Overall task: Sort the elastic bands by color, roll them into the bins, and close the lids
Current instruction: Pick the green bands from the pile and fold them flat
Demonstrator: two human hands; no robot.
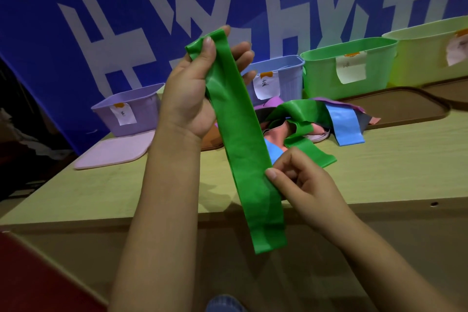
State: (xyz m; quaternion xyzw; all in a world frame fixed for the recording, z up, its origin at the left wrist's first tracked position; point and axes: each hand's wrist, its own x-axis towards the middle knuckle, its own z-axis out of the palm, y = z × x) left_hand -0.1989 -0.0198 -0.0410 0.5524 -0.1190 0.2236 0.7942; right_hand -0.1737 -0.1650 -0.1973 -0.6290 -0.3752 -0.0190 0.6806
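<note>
A long green elastic band (243,149) hangs stretched in front of me above the table edge. My left hand (192,99) is raised and pinches its top end between thumb and fingers. My right hand (301,182) pinches the band's right edge lower down, thumb on the front. Behind, a heap of bands lies on the table: another green band (304,119), a blue band (347,126), purple and pink ones partly hidden. Along the back stand a purple bin (131,111), a blue bin (286,78), a green bin (354,68) and a yellow-green bin (428,56), all without lids on.
A pink lid (114,152) lies flat in front of the purple bin. A brown lid (405,106) lies at the right behind the heap. The wooden table (379,167) ends close to me. A blue banner wall rises behind the bins.
</note>
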